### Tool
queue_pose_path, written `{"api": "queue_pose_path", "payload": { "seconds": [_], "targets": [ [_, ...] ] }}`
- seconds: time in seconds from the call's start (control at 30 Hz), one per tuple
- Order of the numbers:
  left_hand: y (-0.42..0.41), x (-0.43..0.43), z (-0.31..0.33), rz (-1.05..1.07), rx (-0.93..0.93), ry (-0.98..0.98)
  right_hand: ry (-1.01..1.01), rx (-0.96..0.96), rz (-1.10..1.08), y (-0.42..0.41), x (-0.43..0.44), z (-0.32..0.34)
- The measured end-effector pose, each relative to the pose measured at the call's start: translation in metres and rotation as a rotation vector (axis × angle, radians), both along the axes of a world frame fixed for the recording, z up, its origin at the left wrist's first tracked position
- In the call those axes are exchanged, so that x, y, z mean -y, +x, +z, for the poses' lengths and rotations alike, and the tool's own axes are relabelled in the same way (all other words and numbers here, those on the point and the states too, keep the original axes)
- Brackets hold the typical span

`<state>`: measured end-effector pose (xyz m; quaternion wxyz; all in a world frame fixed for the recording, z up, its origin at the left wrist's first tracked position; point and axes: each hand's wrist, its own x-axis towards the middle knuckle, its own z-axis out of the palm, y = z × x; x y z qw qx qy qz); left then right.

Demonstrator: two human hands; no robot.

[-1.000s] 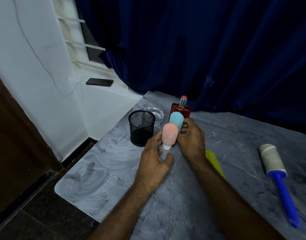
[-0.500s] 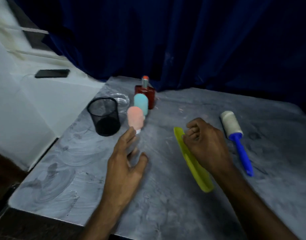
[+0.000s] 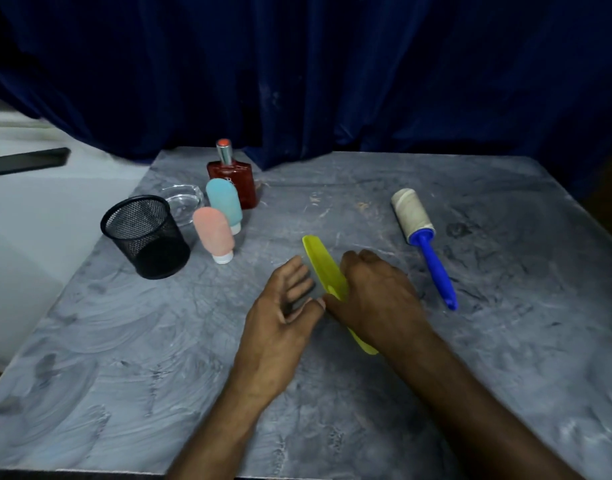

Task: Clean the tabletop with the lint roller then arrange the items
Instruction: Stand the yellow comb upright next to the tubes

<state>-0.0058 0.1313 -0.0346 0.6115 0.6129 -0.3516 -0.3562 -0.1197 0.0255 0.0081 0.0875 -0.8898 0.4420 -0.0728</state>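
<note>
Five items (mesh cup [image 3: 145, 236], glass dish [image 3: 184, 201], two tubes, red bottle [image 3: 234, 180]) grouped far left on desk [image 3: 505, 358]; lint roller [image 3: 422, 239] lies idle right; yellow comb [image 3: 324, 271] unplaced under closing right hand [image 3: 373, 299], left hand [image 3: 283, 313] open beside.

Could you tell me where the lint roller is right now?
The lint roller lies untouched on the tabletop, beyond the right hand, toward the right.

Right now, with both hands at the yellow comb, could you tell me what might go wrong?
The right hand only covers the flat yellow plastic comb, so it could slip on lifting. Carried left, it might topple the upright pink squeeze bottle and blue squeeze bottle standing close together beside the black mesh cup.
</note>
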Motion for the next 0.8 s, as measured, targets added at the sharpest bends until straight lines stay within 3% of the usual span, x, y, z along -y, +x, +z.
{"api": "queue_pose_path", "payload": {
  "seconds": [0.17, 0.27, 0.4, 0.47, 0.6, 0.8],
  "targets": [
    [0.0, -0.001, 0.001, 0.012, -0.025, -0.023, 0.034, 0.038, -0.015, 0.003, 0.007, 0.0],
    [0.002, -0.003, 0.004, 0.031, 0.002, -0.035, 0.233, 0.321, -0.067, -0.003, 0.021, -0.008],
    [0.008, -0.005, 0.008, 0.058, 0.126, -0.013, 0.726, 0.872, -0.124, 0.009, 0.03, -0.005],
    [0.012, -0.005, 0.012, 0.089, 0.197, 0.001, 0.868, 0.979, -0.13, 0.021, 0.033, 0.005],
    [0.027, -0.001, 0.022, 0.171, 0.372, 0.043, 0.949, 1.044, -0.156, 0.056, 0.048, 0.013],
    [0.05, 0.009, 0.023, 0.196, 0.523, 0.168, 0.862, 0.879, -0.222, 0.111, 0.069, -0.005]
  ]
}}
